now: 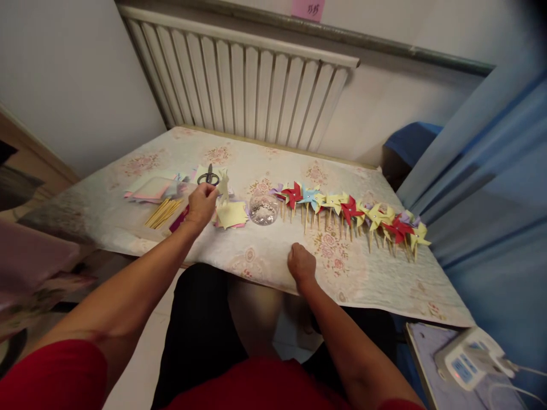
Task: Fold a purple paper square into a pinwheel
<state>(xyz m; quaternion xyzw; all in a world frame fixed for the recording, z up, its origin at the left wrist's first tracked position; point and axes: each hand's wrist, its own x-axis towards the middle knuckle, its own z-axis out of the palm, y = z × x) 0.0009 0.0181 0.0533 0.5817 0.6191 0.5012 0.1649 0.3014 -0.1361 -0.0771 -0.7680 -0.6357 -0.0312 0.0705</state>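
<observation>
My left hand [203, 205] is closed in a pinch on a pale yellow cut piece of paper [223, 188], held upright above the table. Just below it lies a stack of yellow paper squares [232, 215], with pink edges showing underneath. Black-handled scissors [208, 177] rest on paper behind the hand. My right hand [302, 262] is a closed fist near the table's front edge, and nothing shows sticking out of it. Between the hands, farther back, stands a clear round dish [262, 210] of small shiny metal pieces.
Paper pinwheels [350, 209] on sticks form a long row at the right. A clear tray with wooden sticks [162, 213] and coloured paper [149, 189] are at the left. A radiator [256, 85] lines the wall; a blue curtain [491, 228] hangs right, above a white device [465, 359].
</observation>
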